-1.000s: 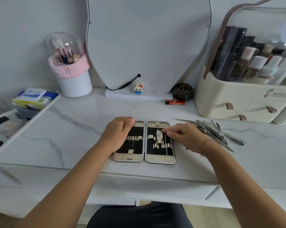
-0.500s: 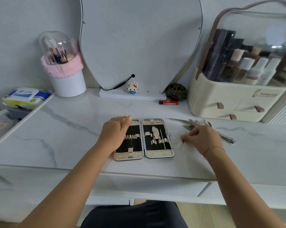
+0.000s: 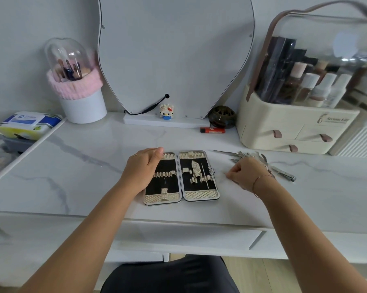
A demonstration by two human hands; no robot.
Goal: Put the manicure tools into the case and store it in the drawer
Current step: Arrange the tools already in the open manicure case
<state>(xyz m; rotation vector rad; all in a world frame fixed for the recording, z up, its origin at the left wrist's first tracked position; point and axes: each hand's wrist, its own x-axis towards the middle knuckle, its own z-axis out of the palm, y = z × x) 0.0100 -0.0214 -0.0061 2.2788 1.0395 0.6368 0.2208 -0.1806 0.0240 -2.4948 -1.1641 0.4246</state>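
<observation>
Left hand [image 3: 143, 168] rests on case [image 3: 199, 195] | right hand [image 3: 249, 173] — over tools [image 3: 284, 174], beside case

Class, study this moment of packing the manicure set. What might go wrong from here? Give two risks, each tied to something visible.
1. The loose tools lie piled beside the right hand; pulling one out may drag others or prick a finger.
2. The open case is steadied only by the left hand on its left half, so pushing a tool in might shift it.

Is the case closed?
No, the case lies open flat on the table, both black halves facing up.
</observation>
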